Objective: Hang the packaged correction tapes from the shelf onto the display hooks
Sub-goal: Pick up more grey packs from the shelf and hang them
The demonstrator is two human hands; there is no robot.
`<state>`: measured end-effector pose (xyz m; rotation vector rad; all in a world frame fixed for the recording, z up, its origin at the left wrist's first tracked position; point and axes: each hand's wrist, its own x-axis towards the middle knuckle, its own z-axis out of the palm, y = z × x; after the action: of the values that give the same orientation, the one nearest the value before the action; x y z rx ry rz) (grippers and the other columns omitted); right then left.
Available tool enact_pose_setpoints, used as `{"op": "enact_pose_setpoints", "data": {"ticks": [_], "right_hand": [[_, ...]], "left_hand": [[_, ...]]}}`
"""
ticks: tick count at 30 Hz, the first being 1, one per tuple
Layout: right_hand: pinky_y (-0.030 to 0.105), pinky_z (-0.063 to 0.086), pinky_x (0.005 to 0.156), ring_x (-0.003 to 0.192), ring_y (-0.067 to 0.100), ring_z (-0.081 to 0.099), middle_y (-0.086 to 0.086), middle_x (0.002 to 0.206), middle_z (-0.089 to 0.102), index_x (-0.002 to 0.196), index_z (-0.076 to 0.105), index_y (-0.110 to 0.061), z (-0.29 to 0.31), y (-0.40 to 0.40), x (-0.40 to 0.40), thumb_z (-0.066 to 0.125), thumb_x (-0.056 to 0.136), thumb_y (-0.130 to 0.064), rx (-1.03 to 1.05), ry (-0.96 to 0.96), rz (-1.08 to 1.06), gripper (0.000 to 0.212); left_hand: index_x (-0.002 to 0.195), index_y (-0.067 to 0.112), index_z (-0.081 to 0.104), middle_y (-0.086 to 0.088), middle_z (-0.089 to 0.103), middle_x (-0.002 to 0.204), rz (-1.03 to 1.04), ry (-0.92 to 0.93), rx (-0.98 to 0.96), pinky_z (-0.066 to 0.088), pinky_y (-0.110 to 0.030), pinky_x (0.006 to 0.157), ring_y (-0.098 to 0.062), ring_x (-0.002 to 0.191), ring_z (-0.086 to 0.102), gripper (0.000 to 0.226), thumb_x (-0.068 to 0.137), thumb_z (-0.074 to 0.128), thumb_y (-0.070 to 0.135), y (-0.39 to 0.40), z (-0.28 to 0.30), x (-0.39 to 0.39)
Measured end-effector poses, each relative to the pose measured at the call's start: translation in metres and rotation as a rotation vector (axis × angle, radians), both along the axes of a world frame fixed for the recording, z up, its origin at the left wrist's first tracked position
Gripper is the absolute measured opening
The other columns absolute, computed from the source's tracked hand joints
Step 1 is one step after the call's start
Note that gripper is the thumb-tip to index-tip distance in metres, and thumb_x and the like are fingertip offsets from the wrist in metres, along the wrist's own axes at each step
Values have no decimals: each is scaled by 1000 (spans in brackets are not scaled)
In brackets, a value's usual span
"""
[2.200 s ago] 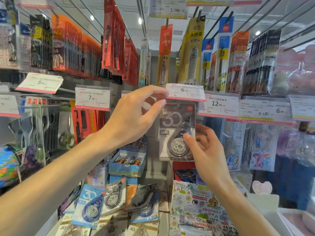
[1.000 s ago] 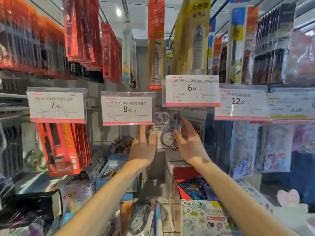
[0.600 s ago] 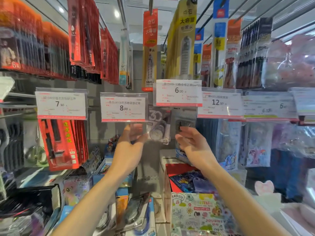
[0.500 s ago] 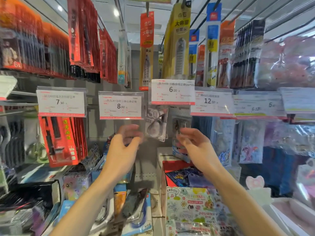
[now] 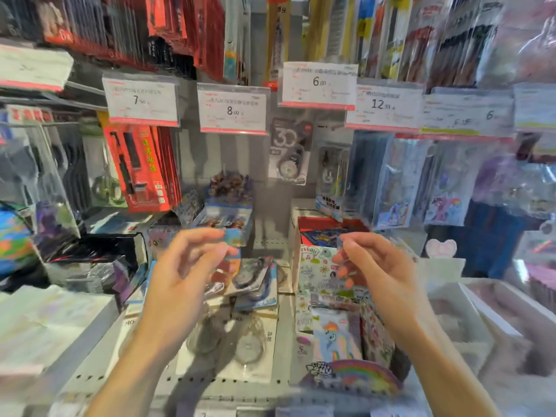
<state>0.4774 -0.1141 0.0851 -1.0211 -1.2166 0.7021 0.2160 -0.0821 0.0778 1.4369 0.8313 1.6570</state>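
Left hand [image 5: 180, 275] raised over the white perforated shelf [image 5: 168, 377], fingers loosely curled, holding nothing. Clear-and-grey packaged correction tape [image 5: 289, 152] hangs under the white "6" price tag [image 5: 318, 84]; more packs lie on the shelf [image 5: 255, 281]. Right hand [image 5: 382, 275] likewise empty, fingers relaxed.

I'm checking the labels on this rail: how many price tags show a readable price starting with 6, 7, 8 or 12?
5. From left: the 7.90 tag, the 8.00 tag, the 6.00 tag, the 12.90 tag, and a blurred 6-something tag. Tags at both frame edges are unreadable.
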Motion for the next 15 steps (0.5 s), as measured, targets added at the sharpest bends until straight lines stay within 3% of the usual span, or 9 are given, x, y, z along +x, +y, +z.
{"op": "enact_pose_setpoints", "data": {"ticks": [5, 8, 10, 15], "right_hand": [[23, 58, 58, 65, 13, 70, 6, 82, 78, 94, 78, -27, -16, -12, -27, 70, 83, -45, -47, 8, -14, 23], [22, 57, 57, 63, 13, 70, 6, 82, 78, 92, 77, -25, -19, -8, -50, 68, 95, -31, -49, 15, -44, 11], [20, 56, 56, 62, 11, 69, 4, 80, 79, 93, 78, -23, -20, -2, -71, 65, 101, -20, -47, 9, -73, 15], [19, 55, 54, 60, 12, 67, 3, 78, 78, 100, 75, -15, -20, 24, -134, 64, 101, -16, -51, 11, -123, 11]], "left_hand": [[103, 17, 69, -9, 80, 88, 2, -56, -52, 62, -27, 66, -23, 72, 75, 11, 96, 63, 10, 2, -18, -31], [106, 14, 68, -9, 80, 89, -37, -45, -67, 60, -24, 64, -21, 71, 75, 12, 97, 62, 7, 13, -21, -59], [106, 15, 68, -9, 80, 90, -63, -22, -63, 59, -22, 66, -19, 72, 74, 13, 97, 62, 6, 22, -20, -82], [100, 19, 68, -5, 80, 87, -109, 44, -32, 57, -20, 65, -14, 70, 71, 15, 96, 63, 5, 54, -13, -149]]}}
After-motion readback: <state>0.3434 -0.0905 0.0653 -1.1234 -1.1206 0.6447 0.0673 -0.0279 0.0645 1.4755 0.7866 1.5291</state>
